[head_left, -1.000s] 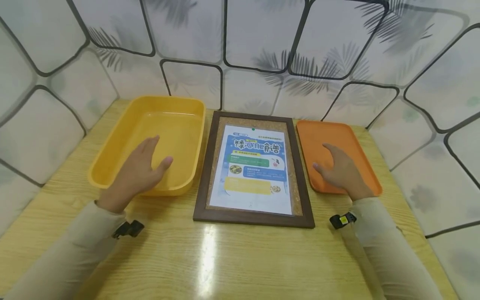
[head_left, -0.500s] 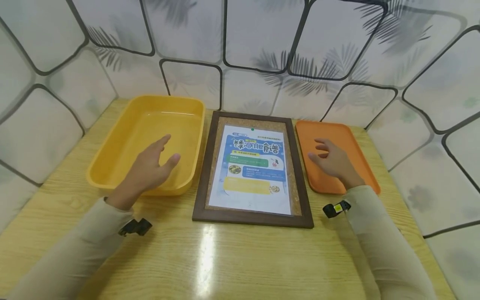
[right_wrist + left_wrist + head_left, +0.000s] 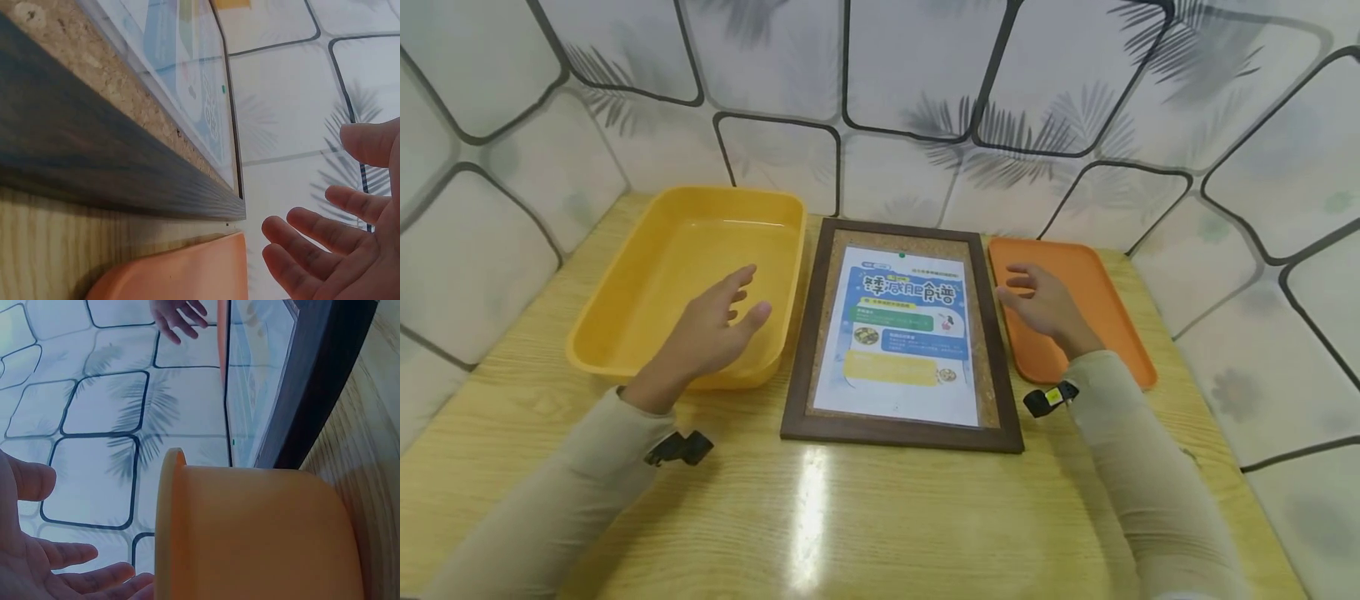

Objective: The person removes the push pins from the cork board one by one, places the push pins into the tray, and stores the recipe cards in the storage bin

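A pale wall rises along the far edge of the worktop, with a left side wall and a right side wall in the same print — rounded cells in dark and grey outlines, grey palm fronds among them. A grey flower shows low on the right side wall. The worktop is yellowish wood with visible grain — glossy, carrying a bright streak of reflected light towards its near side.

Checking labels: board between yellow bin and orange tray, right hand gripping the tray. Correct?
No, the right hand grips nothing: the right wrist view shows its fingers apart from the tray. The board does lie between bin and tray.
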`<state>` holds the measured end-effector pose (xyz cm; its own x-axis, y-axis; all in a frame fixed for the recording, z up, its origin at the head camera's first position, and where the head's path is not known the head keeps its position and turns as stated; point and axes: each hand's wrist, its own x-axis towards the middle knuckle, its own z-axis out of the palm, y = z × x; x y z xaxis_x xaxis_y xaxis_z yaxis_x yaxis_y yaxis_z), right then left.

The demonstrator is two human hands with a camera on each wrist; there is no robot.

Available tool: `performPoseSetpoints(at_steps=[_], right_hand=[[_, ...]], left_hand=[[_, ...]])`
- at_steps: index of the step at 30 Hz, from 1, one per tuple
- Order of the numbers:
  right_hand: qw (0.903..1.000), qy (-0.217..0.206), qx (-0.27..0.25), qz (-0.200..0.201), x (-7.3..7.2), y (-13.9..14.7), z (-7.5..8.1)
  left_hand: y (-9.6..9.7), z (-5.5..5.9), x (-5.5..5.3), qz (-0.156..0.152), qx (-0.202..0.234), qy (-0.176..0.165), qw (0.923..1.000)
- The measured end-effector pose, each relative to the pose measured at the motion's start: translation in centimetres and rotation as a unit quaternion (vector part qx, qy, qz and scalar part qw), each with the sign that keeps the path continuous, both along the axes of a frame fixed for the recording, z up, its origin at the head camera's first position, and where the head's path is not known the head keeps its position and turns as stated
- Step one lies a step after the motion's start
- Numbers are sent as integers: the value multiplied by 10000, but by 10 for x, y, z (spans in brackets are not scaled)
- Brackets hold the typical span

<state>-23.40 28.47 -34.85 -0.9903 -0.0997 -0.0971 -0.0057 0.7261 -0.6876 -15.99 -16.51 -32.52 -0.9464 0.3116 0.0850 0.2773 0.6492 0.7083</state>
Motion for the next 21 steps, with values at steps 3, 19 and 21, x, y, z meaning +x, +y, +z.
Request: performPoseSetpoints(at_steps=[3,19,21], right_hand=[[10000,-48,-17,-47,0,-3,2],[9971,-290,-667,-242,-15,-24,0],[9967,-317,-711,-244,-15,-26,1]], left_hand=[[3,0,-1,-41,41,1,10000],[19,-5,-5,-196,371,-344,9985],[23,-5,-7,-238,400,-401,9981]])
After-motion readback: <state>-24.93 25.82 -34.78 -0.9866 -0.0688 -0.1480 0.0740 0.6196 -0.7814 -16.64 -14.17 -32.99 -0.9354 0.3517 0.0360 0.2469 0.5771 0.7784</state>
